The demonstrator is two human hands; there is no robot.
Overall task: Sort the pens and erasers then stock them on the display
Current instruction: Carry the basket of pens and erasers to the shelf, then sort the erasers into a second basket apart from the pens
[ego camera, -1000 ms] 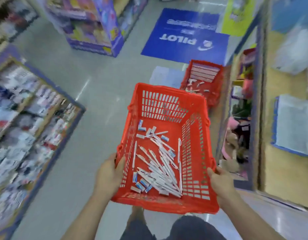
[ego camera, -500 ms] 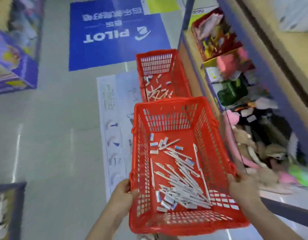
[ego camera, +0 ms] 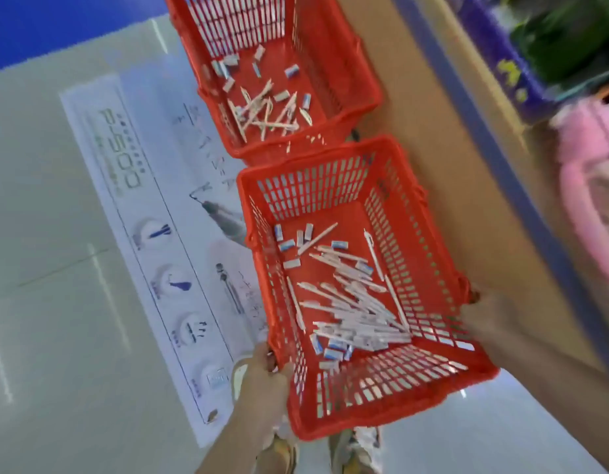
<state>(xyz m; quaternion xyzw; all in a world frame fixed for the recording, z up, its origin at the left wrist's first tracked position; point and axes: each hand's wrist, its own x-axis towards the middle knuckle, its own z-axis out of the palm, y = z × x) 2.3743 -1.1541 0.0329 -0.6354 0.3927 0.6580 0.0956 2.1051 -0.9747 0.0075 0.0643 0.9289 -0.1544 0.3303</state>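
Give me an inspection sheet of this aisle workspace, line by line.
Surface: pale tiled floor with a printed floor poster.
Job's things: near red basket holds mixed pens and erasers; far red basket sits on the floor, contents also mixed.
Clutter: nothing seen.
Hands: left hand and right hand each grip a side rim of the near red basket.
Cables: nothing seen.
Surroundings: shelf unit on the right, with a blurred pink item.

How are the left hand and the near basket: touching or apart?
Touching. The head view shows the left hand gripping the near basket by its rim.
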